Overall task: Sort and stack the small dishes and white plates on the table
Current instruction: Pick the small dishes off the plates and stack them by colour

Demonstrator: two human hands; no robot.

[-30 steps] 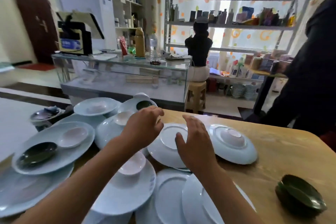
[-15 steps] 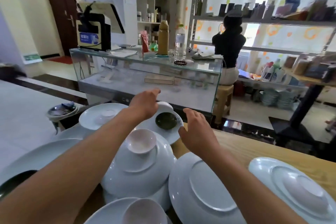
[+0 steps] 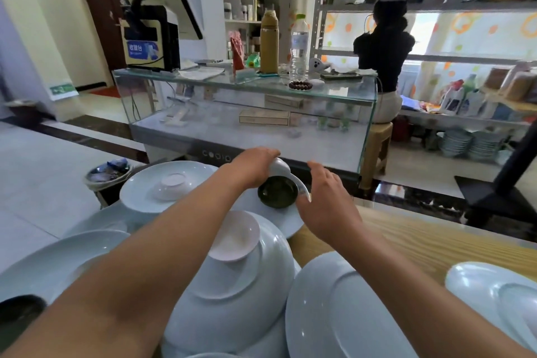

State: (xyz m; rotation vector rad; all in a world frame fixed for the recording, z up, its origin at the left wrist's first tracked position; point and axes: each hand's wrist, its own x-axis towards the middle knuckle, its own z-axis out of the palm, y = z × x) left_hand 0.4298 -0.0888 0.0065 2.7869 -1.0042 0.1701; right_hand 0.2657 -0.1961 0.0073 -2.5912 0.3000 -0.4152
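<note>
At the far edge of a wooden tabletop [image 3: 421, 238] crowded with crockery, a person reaches both arms over an upturned large white bowl [image 3: 232, 293], the landmark here, toward dishes on a white plate [image 3: 286, 222] just beyond it. The left hand [image 3: 252, 167] curls over a small white dish [image 3: 283, 173] and holds it tilted, its lower rim hanging over a small dark green dish [image 3: 277, 192] that sits on that plate. The right hand [image 3: 327, 205] hovers to the right of the green dish, fingers relaxed and spread, holding nothing; whether a fingertip touches the white rim cannot be told.

The step appears to be lifting the white dish away from the green one. Done well, it would call for raising it straight up, clear of the green rim, the free hand steadying the green dish.

Another small white dish [image 3: 234, 237] rests on the upturned bowl's base. To the bowl's right lies an inverted white plate [image 3: 343, 311]; behind and left of it, a plate [image 3: 145, 192] carries an overturned small dish [image 3: 171, 183].
</note>
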